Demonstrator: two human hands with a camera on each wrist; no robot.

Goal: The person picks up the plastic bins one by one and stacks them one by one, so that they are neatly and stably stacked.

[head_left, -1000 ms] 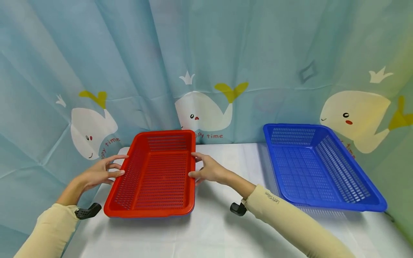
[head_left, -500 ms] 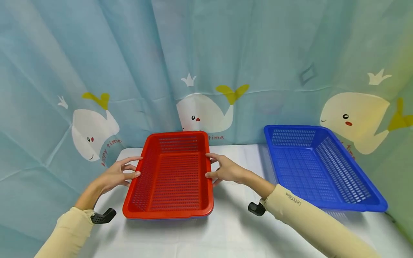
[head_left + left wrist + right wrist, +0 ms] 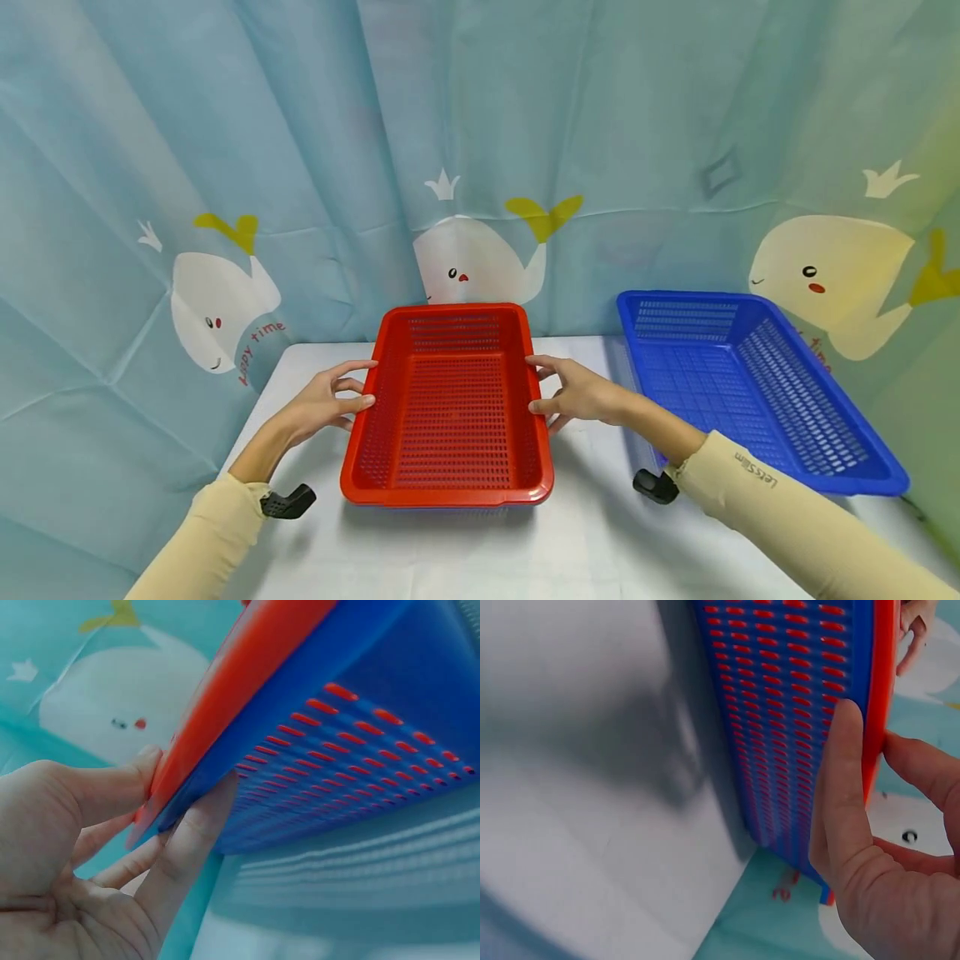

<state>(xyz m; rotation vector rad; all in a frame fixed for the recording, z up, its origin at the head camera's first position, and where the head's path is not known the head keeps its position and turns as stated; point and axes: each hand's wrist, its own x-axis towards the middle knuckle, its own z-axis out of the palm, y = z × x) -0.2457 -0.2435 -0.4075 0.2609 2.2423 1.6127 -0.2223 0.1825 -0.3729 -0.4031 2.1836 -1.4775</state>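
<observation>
Both hands hold a red plastic basket (image 3: 453, 417) by its long side rims, in the middle of the head view. The wrist views reveal a blue basket (image 3: 300, 780) nested snugly under it, red showing through its slots. My left hand (image 3: 326, 404) pinches the left rims, thumb against the red edge and fingers beneath the blue one. On the opposite side, my right hand (image 3: 573, 393) grips the paired rims the same way, a finger lying along the blue slotted wall (image 3: 780, 712). The red basket has nothing inside.
To the right, a second blue basket (image 3: 720, 375) sits on the white-covered table (image 3: 450, 567), partly behind the right forearm. A light blue whale-print curtain (image 3: 337, 167) hangs along the table's back and left sides.
Both hands have carried the nested red and blue baskets rightward, from left of centre to the middle, nearer the other blue basket. That other basket stays put.
</observation>
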